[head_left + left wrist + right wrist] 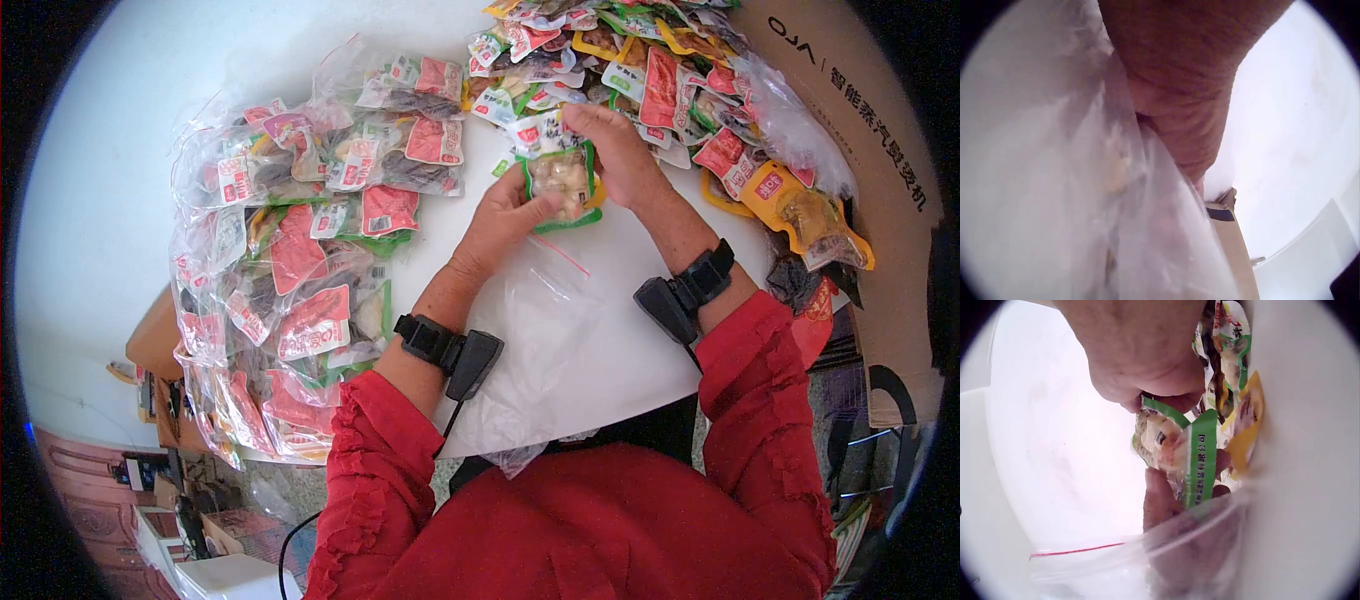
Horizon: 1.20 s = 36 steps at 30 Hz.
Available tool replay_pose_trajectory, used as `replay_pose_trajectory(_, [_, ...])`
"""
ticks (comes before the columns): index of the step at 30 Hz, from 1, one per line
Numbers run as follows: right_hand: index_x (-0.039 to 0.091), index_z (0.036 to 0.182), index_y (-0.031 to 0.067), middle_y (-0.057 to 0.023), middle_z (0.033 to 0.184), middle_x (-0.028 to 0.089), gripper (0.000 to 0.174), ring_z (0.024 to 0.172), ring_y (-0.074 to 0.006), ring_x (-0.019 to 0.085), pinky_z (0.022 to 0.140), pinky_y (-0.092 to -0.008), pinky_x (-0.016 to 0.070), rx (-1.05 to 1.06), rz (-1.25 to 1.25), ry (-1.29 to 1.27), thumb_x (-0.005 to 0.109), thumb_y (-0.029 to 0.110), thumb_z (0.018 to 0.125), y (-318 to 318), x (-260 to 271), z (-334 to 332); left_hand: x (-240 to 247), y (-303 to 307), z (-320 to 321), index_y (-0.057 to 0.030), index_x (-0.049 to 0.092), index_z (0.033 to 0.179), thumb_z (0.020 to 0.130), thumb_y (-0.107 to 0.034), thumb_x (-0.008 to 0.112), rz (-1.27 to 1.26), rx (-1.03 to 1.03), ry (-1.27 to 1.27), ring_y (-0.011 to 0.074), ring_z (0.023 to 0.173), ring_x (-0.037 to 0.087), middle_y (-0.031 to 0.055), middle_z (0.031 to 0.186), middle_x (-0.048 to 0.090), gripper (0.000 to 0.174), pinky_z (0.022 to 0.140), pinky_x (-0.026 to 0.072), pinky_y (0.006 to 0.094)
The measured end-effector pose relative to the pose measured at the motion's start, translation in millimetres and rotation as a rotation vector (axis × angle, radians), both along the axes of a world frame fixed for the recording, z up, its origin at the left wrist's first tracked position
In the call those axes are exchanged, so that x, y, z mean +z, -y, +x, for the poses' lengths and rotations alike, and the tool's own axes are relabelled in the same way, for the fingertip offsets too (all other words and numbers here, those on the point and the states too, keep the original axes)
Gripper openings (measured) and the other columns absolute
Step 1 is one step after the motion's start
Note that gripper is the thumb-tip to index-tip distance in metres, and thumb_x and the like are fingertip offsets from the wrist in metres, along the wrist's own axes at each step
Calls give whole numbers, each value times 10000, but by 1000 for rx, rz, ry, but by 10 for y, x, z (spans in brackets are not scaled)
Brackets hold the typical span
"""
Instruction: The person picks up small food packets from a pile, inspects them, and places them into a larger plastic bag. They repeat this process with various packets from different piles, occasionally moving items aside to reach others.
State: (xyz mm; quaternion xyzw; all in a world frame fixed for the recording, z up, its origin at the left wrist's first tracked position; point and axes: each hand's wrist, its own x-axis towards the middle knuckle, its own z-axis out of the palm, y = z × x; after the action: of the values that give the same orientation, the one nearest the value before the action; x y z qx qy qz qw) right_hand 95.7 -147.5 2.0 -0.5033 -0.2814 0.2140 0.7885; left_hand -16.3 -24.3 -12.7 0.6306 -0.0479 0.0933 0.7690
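Note:
Both hands hold a small clear-windowed food packet [560, 172] with a green border, pale pieces showing inside it. My left hand [505, 220] grips its lower left side, the thumb lying over the front. At the top right edge, my right hand [612, 158] pinches the same packet. A bit of yellow edging shows behind its right side. Below the hands, a transparent zip bag [525, 345] with a red seal line lies on the white table [620, 350]. In the left wrist view that bag [1166, 231] covers much of the left hand [1179, 119], hiding its fingers.
Filled clear bags of packets [300, 260] are lined up along the table's left side. A big heap of loose packets [640, 75] covers the back right, with a yellow packet [800, 215] at its near end. A large cardboard box [870, 130] stands to the right.

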Motion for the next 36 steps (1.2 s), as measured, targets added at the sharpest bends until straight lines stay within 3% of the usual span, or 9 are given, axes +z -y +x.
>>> replay_pose_trajectory(2, [570,918,19,-24,877,573,228,801,-92,537,710,-243,455,-131,58,35,534,233,846,18,5,34,24,35,-19,-63,438,1138,814,-195,581,222,-20,32,49,691,501,17,854,610,377,551,374,189])
replay_pose_trajectory(5, [565,930,22,-31,882,578,222,806,-104,541,724,-250,458,-189,126,-128,530,227,851,43,47,36,81,-57,-49,-51,459,1122,802,-178,592,243,-197,-147,44,681,499,22,826,617,369,542,366,187])
replay_pose_trajectory(15, [561,936,22,-35,880,580,217,806,-107,543,724,-253,462,-186,222,-134,517,221,861,18,-7,79,53,-26,-58,-56,504,1094,810,-176,581,117,-129,-65,27,582,418,-9,821,585,317,505,324,163])
replay_pose_trajectory(20, [561,941,28,-28,879,579,220,797,-102,547,688,-247,472,-179,166,-18,517,228,861,16,-16,82,-5,-77,-37,-45,482,1125,815,-147,543,55,-81,-113,31,542,383,-57,667,445,332,475,308,172])
replay_pose_trajectory(33, [556,948,60,-3,877,564,232,777,-93,541,665,-244,455,-203,152,-17,492,270,871,-5,10,23,8,-82,-25,-67,510,998,789,-131,545,-39,-5,-86,30,519,381,-51,656,453,221,447,294,173])
replay_pose_trajectory(35, [540,987,78,-12,872,563,277,770,-96,541,638,-238,442,-289,-97,20,471,322,874,8,37,-10,30,-80,-35,-67,503,933,792,-120,555,35,76,-34,33,534,390,-48,686,459,159,459,322,182])
replay_pose_trajectory(36, [540,987,78,-12,872,563,277,770,-96,541,638,-238,442,-290,-95,21,471,322,874,-2,47,-29,38,-66,-38,-67,503,933,792,-120,555,37,75,-33,33,534,390,-48,686,459,159,459,322,182])
